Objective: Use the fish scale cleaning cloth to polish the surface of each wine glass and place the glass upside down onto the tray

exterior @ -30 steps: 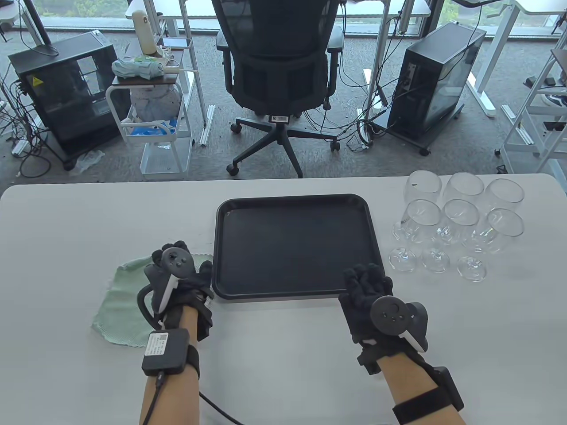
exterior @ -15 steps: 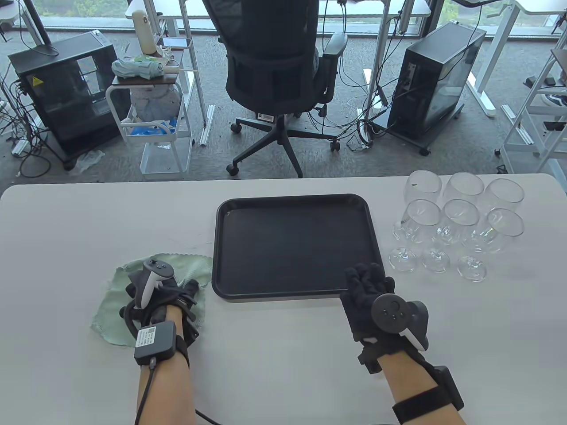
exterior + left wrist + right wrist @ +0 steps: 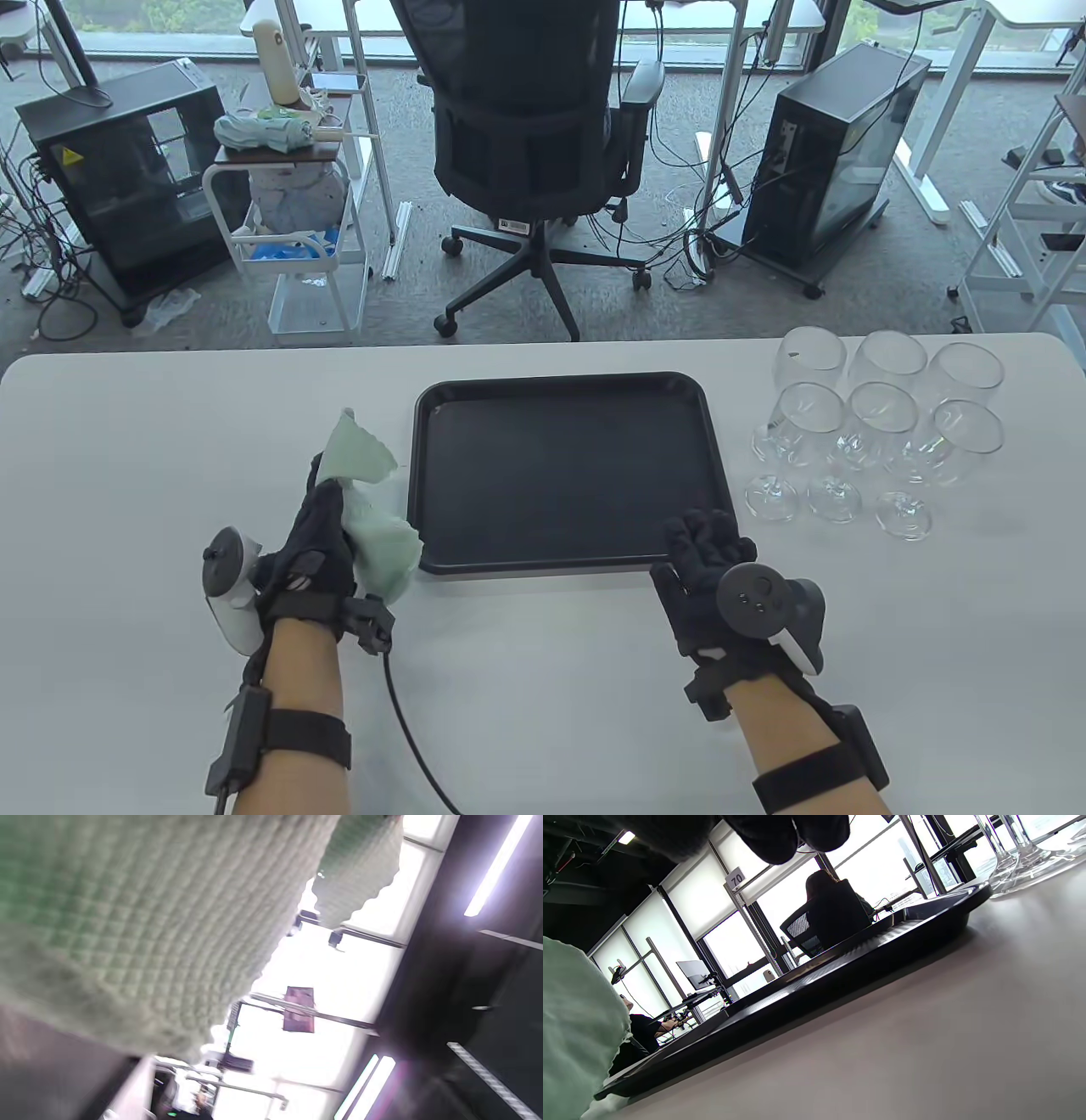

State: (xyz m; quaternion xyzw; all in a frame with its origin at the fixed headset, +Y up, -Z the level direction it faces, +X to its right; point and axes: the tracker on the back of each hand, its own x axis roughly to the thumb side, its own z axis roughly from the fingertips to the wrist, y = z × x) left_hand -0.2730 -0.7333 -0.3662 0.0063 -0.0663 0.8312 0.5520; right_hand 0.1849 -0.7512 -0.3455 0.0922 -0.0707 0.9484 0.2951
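My left hand (image 3: 327, 526) holds the pale green fish scale cloth (image 3: 373, 509) bunched up above the table, just left of the black tray (image 3: 560, 471). The cloth (image 3: 140, 921) fills most of the left wrist view. Its edge (image 3: 577, 1035) also shows at the left of the right wrist view. My right hand (image 3: 708, 552) rests palm down at the tray's near right corner, fingers relaxed, holding nothing. Several clear wine glasses (image 3: 882, 424) stand upright in two rows right of the tray. Their feet (image 3: 1022, 861) show in the right wrist view behind the tray (image 3: 840, 971).
The white table (image 3: 543, 696) has a rounded far edge. Beyond it stand an office chair (image 3: 526, 144), computer towers and a small white cart (image 3: 293, 212) on the floor. A cable (image 3: 416, 747) runs from my left wrist across the table.
My left hand has gathered the cloth off the table, turned over and lifted it toward the tray's left edge. The right hand has stayed put.
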